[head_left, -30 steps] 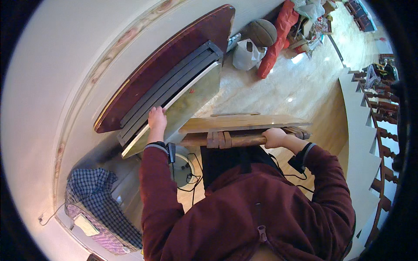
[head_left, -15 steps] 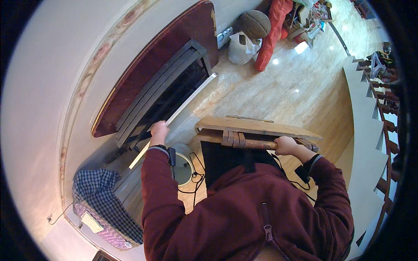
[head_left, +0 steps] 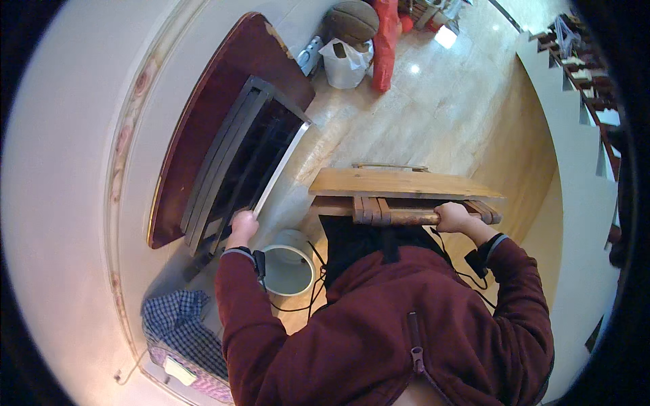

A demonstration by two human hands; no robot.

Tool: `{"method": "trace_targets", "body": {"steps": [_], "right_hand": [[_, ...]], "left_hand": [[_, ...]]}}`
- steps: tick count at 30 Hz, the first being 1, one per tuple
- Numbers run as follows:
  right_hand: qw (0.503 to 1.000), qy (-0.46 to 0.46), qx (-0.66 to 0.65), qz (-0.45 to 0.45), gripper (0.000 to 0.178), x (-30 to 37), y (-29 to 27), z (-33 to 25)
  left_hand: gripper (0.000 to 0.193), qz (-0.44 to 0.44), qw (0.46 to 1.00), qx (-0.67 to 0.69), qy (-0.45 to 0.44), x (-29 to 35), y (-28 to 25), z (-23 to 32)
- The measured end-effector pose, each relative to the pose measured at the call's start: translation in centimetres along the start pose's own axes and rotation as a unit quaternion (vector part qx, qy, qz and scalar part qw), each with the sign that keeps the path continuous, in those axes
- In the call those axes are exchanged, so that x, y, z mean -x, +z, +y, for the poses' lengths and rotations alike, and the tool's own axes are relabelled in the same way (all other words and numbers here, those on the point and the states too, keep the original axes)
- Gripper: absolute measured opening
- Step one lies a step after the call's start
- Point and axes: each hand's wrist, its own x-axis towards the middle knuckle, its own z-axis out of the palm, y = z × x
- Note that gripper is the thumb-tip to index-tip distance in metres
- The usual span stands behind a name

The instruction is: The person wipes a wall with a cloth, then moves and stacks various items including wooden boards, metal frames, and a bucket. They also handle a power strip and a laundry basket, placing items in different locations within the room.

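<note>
My left hand is closed around the lower end of a thin white-edged panel. The panel slants up beside a dark grey metal frame, which leans on a dark red tabletop against the wall. In front of my waist is a folded wooden chair or stool with a flat plank and round rails; which of the two, I cannot tell. My right hand wraps round its near rail, towards the right end. A pale round bucket stands on the floor beside my left forearm.
Black cords trail beside the bucket. A checked cloth lies at lower left. Along the far wall are a ball, a white plastic bag and a long red bundle. A stair-shaped edge with balusters runs along the right.
The view has shifted. The white edge, which earlier ran on below my left hand, now ends at it, and more of the bucket shows. My right hand keeps its grip on the wooden rail.
</note>
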Motion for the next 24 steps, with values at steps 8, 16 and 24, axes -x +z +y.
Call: {"method": "trace_targets", "body": {"steps": [8,16,24], "right_hand": [[0.995,0.068,-0.063,0.044,0.021,0.9,3.2,0.3],[0.976,0.116,-0.162,0.085,0.025,3.0,5.4,0.1],[0.948,0.175,-0.247,0.103,0.028,3.8,5.0,1.8]], "left_hand": [[0.019,0.017,0.997,-0.001,0.075,-2.4,-1.8,0.6],[0.022,-0.008,0.991,-0.025,0.13,-4.4,-5.3,3.1],[0.02,0.015,0.988,-0.042,0.149,-6.9,-6.2,6.5]]}}
